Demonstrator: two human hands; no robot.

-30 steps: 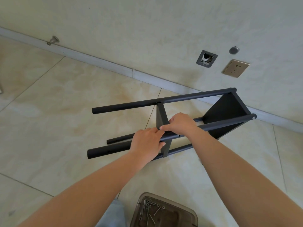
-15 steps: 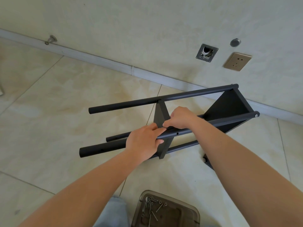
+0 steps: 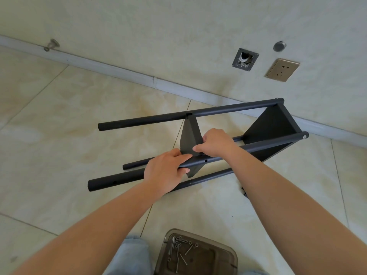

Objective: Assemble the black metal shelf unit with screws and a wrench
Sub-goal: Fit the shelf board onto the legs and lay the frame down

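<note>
Head view, shelf unit: the black metal shelf unit (image 3: 272, 126) is lying on its side on the tiled floor (image 3: 59, 120), close to the wall, with four round poles running left to right.
Head view, end panel: a flat black shelf panel (image 3: 268, 124) is sitting fixed at the right end of the poles, by the baseboard (image 3: 119, 70).
Head view, middle panel: a second black panel (image 3: 189, 137) is standing upright between the poles, partway along.
Head view, left hand: the left hand (image 3: 165, 174) is wrapping its fingers and thumb round the nearest pole (image 3: 115, 180), just left of the middle panel.
Head view, right hand: the right hand (image 3: 216, 142) is curling over the near edge of the middle panel where it meets the same pole; exactly what its fingertips are pinching cannot be told.
Head view, screws: loose screws (image 3: 182, 253) are lying in a translucent brown tray (image 3: 228, 262) on the floor at the bottom edge, beside a knee in pale denim (image 3: 133, 253).
Head view, wall: a gold socket plate (image 3: 283, 70) and an open wall box (image 3: 245, 59) are sitting above the baseboard.
</note>
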